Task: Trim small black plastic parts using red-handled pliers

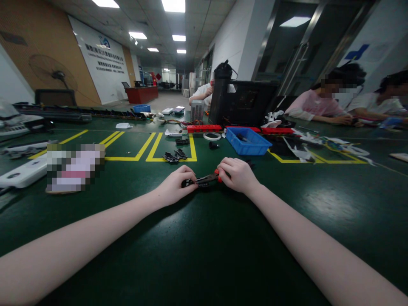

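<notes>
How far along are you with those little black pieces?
Hard to tell what is finished: a few small black pieces lie by the yellow lines, done or waiting. In hand: the left hand pinches one black piece while the right hand holds red-handled pliers to it. Left: at least that piece.

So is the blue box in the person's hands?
No, the blue box sits on the green table beyond the left hand and right hand, which hold a small black part and red-handled pliers.

2 bare forearms (95, 238), bare left grip (174, 187), bare right grip (237, 175)
</notes>
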{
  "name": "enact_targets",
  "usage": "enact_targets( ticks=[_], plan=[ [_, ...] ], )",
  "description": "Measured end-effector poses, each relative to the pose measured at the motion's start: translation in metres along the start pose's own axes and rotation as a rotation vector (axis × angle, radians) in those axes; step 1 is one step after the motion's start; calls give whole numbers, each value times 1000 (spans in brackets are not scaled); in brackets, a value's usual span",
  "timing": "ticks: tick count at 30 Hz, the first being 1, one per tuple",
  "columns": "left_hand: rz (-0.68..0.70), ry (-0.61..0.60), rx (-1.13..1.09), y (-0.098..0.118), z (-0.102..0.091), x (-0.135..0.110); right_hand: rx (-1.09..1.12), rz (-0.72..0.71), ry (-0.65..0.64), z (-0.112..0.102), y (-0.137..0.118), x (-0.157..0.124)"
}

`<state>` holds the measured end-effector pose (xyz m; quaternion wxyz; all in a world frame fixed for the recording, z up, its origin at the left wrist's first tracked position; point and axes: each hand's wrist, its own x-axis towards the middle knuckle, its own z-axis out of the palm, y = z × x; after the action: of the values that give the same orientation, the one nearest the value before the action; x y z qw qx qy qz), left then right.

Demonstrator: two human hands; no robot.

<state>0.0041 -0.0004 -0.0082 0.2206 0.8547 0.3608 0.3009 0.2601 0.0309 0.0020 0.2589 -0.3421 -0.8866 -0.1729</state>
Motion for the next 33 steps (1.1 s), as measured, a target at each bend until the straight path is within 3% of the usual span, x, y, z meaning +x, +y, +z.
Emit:
enact_targets(
  ticks=[33],
  plan=[
    [-26,-17,16,-2,2,1,-9,-5,-46,-1,-2,2]
  ],
)
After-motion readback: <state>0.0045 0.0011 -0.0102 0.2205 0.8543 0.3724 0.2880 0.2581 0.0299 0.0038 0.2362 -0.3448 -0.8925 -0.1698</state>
